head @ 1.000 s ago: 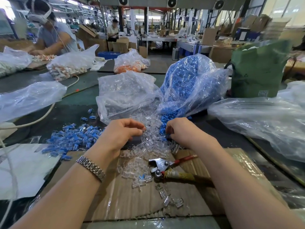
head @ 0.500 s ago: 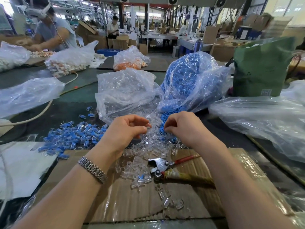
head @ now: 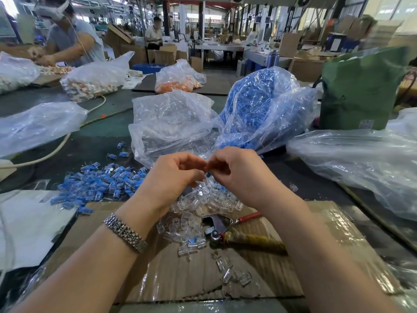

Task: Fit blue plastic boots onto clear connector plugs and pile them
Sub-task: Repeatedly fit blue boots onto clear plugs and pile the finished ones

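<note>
Nearest, loose clear plugs (head: pixel 234 275) lie on the cardboard sheet (head: pixel 180 274), with a pair of cutters (head: pixel 228 227) towards its far edge. Above that far edge the left hand (head: pixel 173 177) and right hand (head: pixel 239 172) meet, fingers curled, pinching one blue boot (head: pixel 208 174) between their fingertips; whether a plug is inside it I cannot tell. Finished blue pieces (head: pixel 101 184) are piled near the sheet's far left corner. Beyond stand the bag of clear plugs (head: pixel 171 123) and the bag of blue boots (head: pixel 264 105).

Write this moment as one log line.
step: fitting | left hand: pinching, part hidden | right hand: pinching blue boot | pile: left
</note>
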`<state>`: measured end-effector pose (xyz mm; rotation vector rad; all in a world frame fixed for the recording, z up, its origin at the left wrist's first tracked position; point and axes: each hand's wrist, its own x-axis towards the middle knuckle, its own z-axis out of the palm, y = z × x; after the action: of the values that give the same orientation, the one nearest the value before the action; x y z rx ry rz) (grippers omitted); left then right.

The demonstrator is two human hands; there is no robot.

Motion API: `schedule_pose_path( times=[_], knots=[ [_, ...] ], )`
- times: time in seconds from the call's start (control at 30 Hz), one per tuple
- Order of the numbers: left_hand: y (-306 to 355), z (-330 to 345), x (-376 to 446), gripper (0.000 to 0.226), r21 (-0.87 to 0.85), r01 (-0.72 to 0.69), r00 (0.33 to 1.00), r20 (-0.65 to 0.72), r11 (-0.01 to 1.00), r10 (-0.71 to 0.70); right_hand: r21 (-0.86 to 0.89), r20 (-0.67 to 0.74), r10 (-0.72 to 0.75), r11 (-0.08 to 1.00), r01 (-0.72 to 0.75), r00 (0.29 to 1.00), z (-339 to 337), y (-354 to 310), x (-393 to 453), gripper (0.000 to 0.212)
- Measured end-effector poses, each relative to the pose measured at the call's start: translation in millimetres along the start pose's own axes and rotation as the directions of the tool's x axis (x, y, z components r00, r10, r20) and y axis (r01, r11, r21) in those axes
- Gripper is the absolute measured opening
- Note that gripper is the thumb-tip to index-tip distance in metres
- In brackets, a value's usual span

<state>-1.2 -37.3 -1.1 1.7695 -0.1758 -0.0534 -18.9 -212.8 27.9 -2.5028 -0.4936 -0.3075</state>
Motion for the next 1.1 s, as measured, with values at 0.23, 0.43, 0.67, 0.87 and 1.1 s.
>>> schedule_pose_path(
  times=[0.23, 0.43, 0.67, 0.87, 1.1],
  knots=[
    [3, -6, -2, 0.028, -0.195, 0.038, 0.997, 0.074, 0.98, -0.024, 0.051, -0.007, 0.027, 0.998, -0.027, 1.0, 7, -5, 1, 0.009],
    [5, -10, -3, 0.04, -0.286, 0.05, 0.988, 0.154, 0.957, -0.006, 0.423, -0.011, 0.142, 0.898, -0.124, 0.99, 1, 9, 0, 0.006],
    [2, -13, -5, 0.036, -0.276, 0.021, 0.975, 0.216, 0.961, 0.041, 0.473, -0.037, 0.144, 0.874, -0.11, 0.989, 2, 14, 0, 0.006],
    [2, -10, -5, 0.027, -0.362, 0.02, 0.99, 0.137, 0.932, 0.032, 0.486, -0.042, 0.102, 0.871, -0.069, 0.994, 1, 12, 0, 0.006],
    [0, -10, -5, 0.027, -0.368, 0.055, 0.991, 0.135, 0.928, -0.005, 0.252, -0.074, -0.028, 0.967, 0.046, 0.997, 0, 8, -5, 0.008]
  ],
)
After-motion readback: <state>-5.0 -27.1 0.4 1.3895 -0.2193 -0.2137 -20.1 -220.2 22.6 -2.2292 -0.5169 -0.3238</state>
